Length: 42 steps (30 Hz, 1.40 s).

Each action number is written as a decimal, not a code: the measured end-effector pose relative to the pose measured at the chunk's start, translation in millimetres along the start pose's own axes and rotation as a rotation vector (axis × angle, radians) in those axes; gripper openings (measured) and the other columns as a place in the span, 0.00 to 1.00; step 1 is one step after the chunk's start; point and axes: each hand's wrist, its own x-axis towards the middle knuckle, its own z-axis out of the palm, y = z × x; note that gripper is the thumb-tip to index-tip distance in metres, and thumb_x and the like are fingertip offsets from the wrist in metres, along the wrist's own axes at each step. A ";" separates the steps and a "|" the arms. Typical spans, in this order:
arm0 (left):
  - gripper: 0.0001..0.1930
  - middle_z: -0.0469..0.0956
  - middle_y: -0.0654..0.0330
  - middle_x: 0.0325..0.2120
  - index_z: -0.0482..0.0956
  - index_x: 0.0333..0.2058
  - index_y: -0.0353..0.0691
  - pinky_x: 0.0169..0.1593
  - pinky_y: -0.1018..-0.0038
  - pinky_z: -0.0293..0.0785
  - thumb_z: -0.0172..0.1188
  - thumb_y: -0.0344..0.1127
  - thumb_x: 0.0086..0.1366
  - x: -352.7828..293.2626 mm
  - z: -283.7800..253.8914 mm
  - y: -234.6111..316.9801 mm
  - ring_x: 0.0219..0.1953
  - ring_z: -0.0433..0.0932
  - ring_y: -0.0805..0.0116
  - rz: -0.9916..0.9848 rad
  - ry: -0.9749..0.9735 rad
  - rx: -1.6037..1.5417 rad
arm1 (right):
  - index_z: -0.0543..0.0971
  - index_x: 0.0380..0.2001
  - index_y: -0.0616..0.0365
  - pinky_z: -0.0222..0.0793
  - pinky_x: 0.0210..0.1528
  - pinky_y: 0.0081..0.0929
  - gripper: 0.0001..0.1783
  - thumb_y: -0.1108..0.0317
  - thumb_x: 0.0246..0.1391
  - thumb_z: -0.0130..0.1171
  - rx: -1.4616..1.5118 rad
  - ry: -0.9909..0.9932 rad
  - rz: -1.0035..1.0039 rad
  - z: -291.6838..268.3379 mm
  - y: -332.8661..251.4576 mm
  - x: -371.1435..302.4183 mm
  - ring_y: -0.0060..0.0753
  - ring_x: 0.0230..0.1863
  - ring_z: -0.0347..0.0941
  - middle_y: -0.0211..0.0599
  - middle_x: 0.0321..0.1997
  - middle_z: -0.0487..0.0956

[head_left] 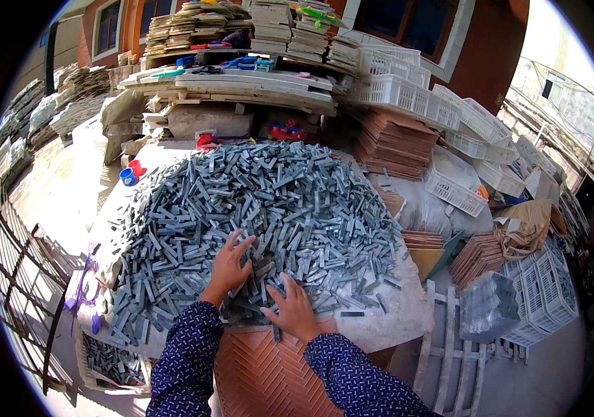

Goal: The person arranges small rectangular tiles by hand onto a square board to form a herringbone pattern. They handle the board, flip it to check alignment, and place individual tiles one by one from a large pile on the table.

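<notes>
A wide heap of small grey stone strips [262, 187] covers most of the pale work table [408, 306]. My left hand [231, 265] rests at the near side of the heap, its fingers spread over the strips and nothing visibly held. Just right of it and nearer, my right hand [293, 309] has its fingers apart, touching or just above the near strips. One loose strip [276, 333] lies below its thumb, by the table's front edge. In front of me, between my forearms, is a reddish-brown tray [266, 379] with a herringbone pattern of slots. What lies under both palms is hidden.
Below the table's left corner stands a crate [95, 375] with more strips. Blue and red cups [128, 176] sit at the far left edge. Stacked brown trays [394, 142], white plastic crates [453, 184] and a wooden pallet [446, 354] stand to the right.
</notes>
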 end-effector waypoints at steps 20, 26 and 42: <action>0.20 0.64 0.54 0.57 0.76 0.48 0.53 0.61 0.48 0.47 0.60 0.36 0.53 52.8 -15.2 -51.3 0.61 0.60 0.55 0.195 -0.030 0.292 | 0.71 0.52 0.53 0.55 0.61 0.45 0.28 0.51 0.50 0.58 0.029 -0.023 0.022 -0.5 -8.1 2.3 0.54 0.62 0.56 0.56 0.61 0.59; 0.34 0.66 0.52 0.55 0.64 0.59 0.49 0.59 0.44 0.47 0.59 0.53 0.56 101.6 -15.2 -104.8 0.62 0.57 0.51 -0.337 0.171 0.486 | 0.70 0.53 0.54 0.52 0.62 0.45 0.29 0.52 0.51 0.57 0.081 -0.008 0.032 6.1 -7.7 1.8 0.55 0.64 0.53 0.58 0.63 0.57; 0.27 0.53 0.45 0.63 0.65 0.60 0.55 0.62 0.57 0.52 0.55 0.46 0.60 79.7 8.7 -83.8 0.63 0.54 0.46 -0.170 -0.045 0.324 | 0.67 0.55 0.62 0.44 0.66 0.47 0.32 0.53 0.51 0.55 0.200 -0.022 0.101 23.7 -9.1 -7.5 0.57 0.68 0.44 0.61 0.68 0.47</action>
